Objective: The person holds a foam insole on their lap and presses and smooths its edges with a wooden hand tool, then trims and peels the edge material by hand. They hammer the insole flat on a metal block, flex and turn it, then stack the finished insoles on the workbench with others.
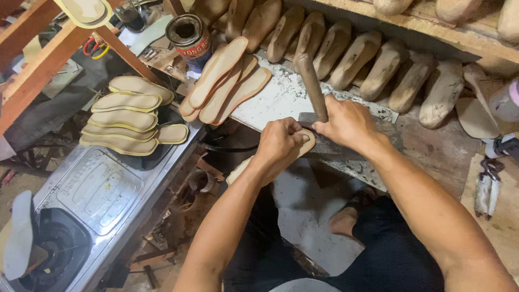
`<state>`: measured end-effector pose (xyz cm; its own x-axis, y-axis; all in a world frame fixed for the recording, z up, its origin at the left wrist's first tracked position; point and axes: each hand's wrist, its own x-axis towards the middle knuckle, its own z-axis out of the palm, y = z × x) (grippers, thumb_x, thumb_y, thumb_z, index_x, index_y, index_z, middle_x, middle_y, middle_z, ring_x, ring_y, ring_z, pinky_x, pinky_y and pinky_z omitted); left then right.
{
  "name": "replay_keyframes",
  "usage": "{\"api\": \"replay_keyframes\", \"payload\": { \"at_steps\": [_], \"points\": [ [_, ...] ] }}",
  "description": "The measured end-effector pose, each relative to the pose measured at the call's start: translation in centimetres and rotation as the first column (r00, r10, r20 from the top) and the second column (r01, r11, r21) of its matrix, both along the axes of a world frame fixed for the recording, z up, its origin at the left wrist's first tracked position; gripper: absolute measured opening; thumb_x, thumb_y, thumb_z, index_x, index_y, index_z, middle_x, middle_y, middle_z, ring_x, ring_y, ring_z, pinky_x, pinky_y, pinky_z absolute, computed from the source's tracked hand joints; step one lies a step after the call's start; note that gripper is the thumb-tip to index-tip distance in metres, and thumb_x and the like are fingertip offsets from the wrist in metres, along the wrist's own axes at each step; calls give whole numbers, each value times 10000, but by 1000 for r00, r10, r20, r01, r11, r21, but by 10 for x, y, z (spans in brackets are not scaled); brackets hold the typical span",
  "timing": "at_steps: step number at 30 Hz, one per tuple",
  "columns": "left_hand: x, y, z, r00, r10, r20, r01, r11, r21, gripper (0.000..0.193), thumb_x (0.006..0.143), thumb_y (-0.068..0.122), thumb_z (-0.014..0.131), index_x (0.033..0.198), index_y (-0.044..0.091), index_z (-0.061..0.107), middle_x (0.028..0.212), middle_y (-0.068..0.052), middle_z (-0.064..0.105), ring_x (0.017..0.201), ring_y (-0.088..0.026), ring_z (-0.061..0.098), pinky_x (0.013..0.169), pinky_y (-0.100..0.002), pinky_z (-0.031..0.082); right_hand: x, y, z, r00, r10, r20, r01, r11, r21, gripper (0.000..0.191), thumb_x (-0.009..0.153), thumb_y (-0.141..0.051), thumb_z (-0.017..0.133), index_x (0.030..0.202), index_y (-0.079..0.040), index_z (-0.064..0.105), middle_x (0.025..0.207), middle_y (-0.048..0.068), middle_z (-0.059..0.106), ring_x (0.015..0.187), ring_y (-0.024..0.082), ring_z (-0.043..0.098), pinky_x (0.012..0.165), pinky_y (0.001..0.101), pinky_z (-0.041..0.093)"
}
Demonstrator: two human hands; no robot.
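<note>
Both hands work one insole (306, 145) at the bench edge (281, 100): our left hand (278, 143) presses it flat with fingers curled over it, while our right hand (346, 123) closes around a wooden-handled tool (312, 86) held against it. We judge this the trimming or scraping step, calling for steady pressure. Stacked insoles (224, 81), a tin (189, 38) and wooden lasts (357, 57) crowd the bench behind.

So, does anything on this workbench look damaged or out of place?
Yes: the white work board under the left hand and right hand is scarred and chipped along its edge. A stray insole lies on the gas stove.
</note>
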<state>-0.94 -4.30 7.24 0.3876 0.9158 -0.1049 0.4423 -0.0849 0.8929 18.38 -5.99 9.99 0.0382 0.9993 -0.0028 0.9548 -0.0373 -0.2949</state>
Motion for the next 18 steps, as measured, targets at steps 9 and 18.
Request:
{"api": "replay_keyframes", "payload": {
  "at_steps": [9,18],
  "points": [
    [-5,-4,0,998,56,-19,-57,994,-93,323,786,229,834,844,-56,693,727,-211,697,718,-296,673,629,-431,538,5,-14,-2,998,35,59,-32,998,-58,511,784,-408,808,1073,-45,592,726,193,693,724,409,704,675,526,545],
    [0,28,-37,972,-145,-185,186,955,230,336,711,357,852,887,86,760,802,-154,749,786,-338,730,705,-456,544,5,1,-8,996,48,-77,-43,997,59,447,734,-388,825,983,-67,637,762,186,710,769,416,702,704,535,536]
  ]
}}
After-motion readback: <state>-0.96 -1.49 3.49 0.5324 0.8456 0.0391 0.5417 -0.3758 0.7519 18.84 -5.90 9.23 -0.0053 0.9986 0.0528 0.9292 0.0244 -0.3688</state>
